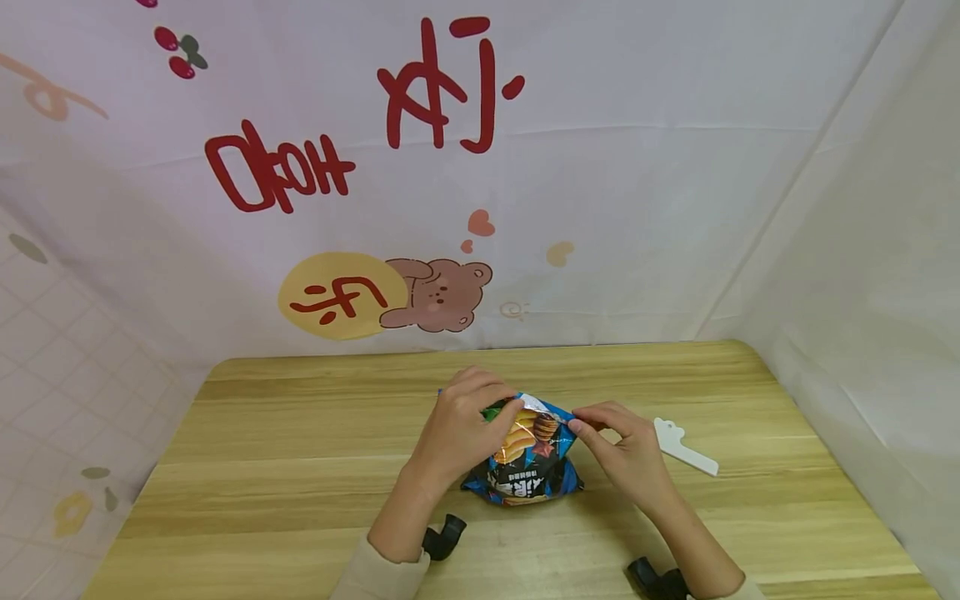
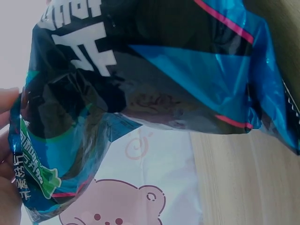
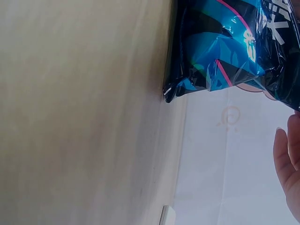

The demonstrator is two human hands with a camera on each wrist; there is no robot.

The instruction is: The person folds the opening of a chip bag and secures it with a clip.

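Note:
A blue and black potato chip bag (image 1: pixel 521 471) stands on the table between my hands, with its top edge tipped back and a silvery strip showing along it. My left hand (image 1: pixel 461 421) pinches the top at its left part, the thumb on the front face. At the right top corner, my right hand (image 1: pixel 630 454) pinches the bag between thumb and fingers. In the left wrist view the bag (image 2: pixel 178 79) fills most of the picture, with fingers at its left side. The right wrist view shows the bag's lower corner (image 3: pixel 211 56) and part of my hand (image 3: pixel 293 159).
A white bag clip (image 1: pixel 686 447) lies on the wooden table (image 1: pixel 300 467), to the right of my right hand. Black wrist devices (image 1: pixel 444 537) sit by both forearms. A printed white cloth (image 1: pixel 637 208) hangs behind the table's back edge.

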